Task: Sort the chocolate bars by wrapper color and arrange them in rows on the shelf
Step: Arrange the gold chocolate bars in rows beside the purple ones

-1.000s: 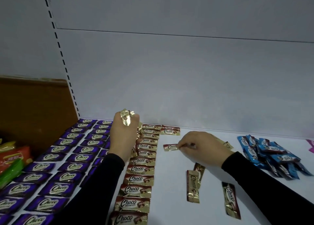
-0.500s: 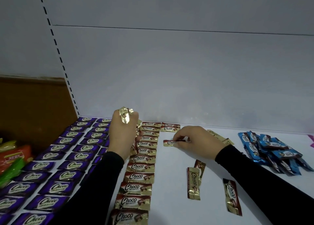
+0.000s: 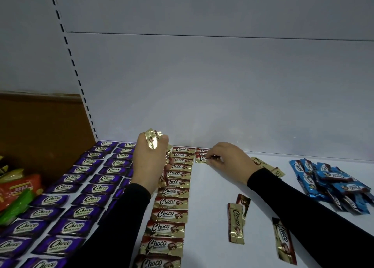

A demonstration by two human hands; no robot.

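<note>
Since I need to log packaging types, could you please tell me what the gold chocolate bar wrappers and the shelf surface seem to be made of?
The gold bar wrappers look like metallised foil film: glossy, creased, with crimped ends. The shelf looks like white painted metal with a smooth matte finish, though coated board cannot be ruled out.

The shelf [image 3: 212, 207] is plain white, and its back panel [image 3: 222, 95] is pale grey. Purple-wrapped bars [image 3: 91, 188] with white "Choco" lettering fill the left. A near-to-far column of gold and dark red bars [image 3: 171, 202] bears black lettering on white. The pile of blue bars [image 3: 332, 184] at right shows white and brown patches. Far left, snack packs [image 3: 18, 190] are orange-red and green. Both sleeves [image 3: 303, 203] are black.
</note>
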